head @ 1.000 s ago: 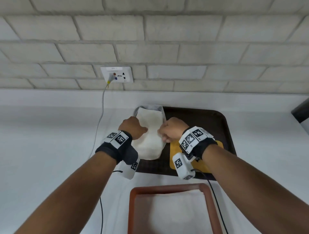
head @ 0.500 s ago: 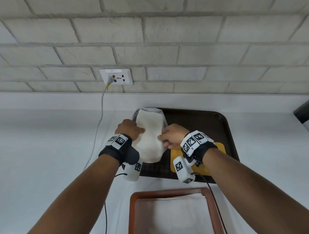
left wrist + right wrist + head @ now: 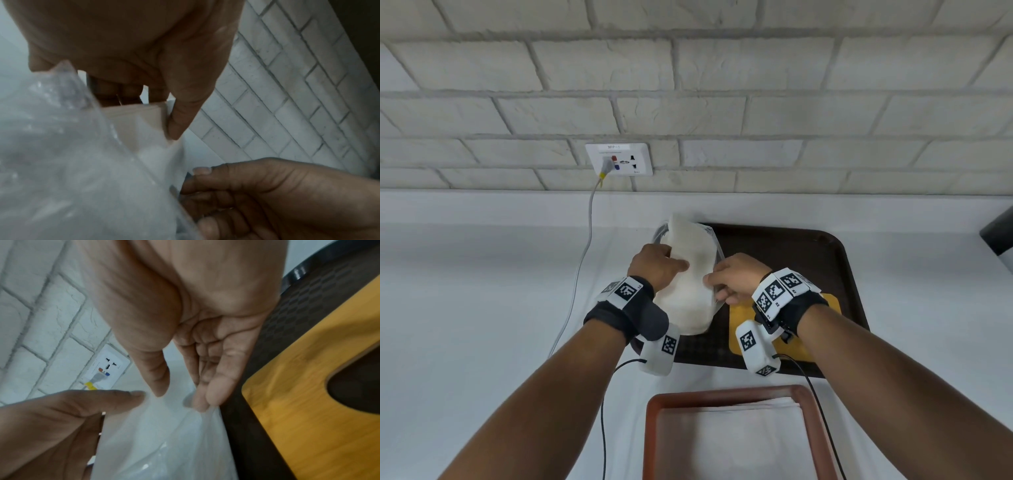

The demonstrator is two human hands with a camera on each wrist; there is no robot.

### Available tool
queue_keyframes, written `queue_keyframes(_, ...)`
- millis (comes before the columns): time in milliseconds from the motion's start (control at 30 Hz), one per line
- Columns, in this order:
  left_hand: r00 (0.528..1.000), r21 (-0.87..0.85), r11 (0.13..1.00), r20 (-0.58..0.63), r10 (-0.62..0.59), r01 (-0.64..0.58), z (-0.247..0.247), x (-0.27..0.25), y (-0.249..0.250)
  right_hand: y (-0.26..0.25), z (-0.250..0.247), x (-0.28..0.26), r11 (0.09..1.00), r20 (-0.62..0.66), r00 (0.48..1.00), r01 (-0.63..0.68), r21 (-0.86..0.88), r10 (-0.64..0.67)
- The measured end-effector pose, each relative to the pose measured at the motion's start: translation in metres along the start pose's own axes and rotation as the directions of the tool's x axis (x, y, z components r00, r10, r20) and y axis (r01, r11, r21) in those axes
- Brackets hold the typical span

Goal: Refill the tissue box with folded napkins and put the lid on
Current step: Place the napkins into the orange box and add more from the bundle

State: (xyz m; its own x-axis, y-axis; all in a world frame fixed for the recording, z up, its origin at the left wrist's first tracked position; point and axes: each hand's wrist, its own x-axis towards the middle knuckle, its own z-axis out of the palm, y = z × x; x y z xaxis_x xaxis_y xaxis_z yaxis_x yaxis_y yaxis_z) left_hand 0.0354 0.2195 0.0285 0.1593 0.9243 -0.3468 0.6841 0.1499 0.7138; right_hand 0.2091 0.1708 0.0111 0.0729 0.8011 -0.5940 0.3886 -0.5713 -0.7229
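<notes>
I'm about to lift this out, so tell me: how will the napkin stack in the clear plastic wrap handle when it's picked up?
Probably floppy: the napkin stack already bends between the left hand and right hand. Likely light, since fingertip pinches seem to hold it. The clear plastic wrap looks glossy and loose, so it may slide over the paper.

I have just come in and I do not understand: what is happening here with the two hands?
A person is pulling a stack of white napkins out of a clear plastic bag over a dark tray. The left hand grips the stack; the right hand pinches the bag's edge. The yellow wooden lid lies on the tray, not yet on.
</notes>
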Motion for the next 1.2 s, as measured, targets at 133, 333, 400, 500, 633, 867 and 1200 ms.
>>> queue_keyframes(133, 0.998, -0.339, 0.941, 0.051, 0.028, -0.009, -0.003, -0.009, 0.000, 0.004, -0.006, -0.003, 0.989, 0.062, 0.997, 0.043, 0.143, -0.052)
queue_keyframes(333, 0.974, -0.752, 0.654, 0.203, 0.101, 0.089, -0.012, -0.020, -0.002, -0.005, -0.006, -0.016, 0.985, 0.080, 0.984, 0.156, 0.078, -0.162)
queue_keyframes(400, 0.953, -0.804, 0.571, 0.279, 0.118, 0.165, -0.016, -0.021, -0.004, -0.012, -0.003, -0.022, 0.967, 0.061, 0.970, 0.226, 0.117, -0.234)
queue_keyframes(500, 0.945, -0.863, 0.451, 0.309, 0.111, 0.229, -0.025, -0.020, -0.006, -0.023, -0.001, -0.033, 0.918, 0.022, 0.945, 0.311, 0.245, -0.326)
queue_keyframes(633, 0.956, -0.951, 0.224, 0.252, 0.152, 0.214, -0.038, -0.019, -0.008, -0.037, 0.000, -0.051, 0.834, 0.003, 0.913, 0.372, 0.406, -0.409)
queue_keyframes(867, 0.967, -0.991, -0.098, 0.067, 0.247, 0.093, -0.041, -0.031, 0.010, -0.059, 0.016, -0.077, 0.569, -0.120, 0.856, 0.432, 0.700, -0.503)
queue_keyframes(1200, 0.971, -0.985, -0.142, 0.062, 0.232, 0.097, -0.045, -0.050, 0.017, -0.044, -0.006, -0.094, 0.567, -0.283, 0.868, 0.485, 0.666, -0.409)
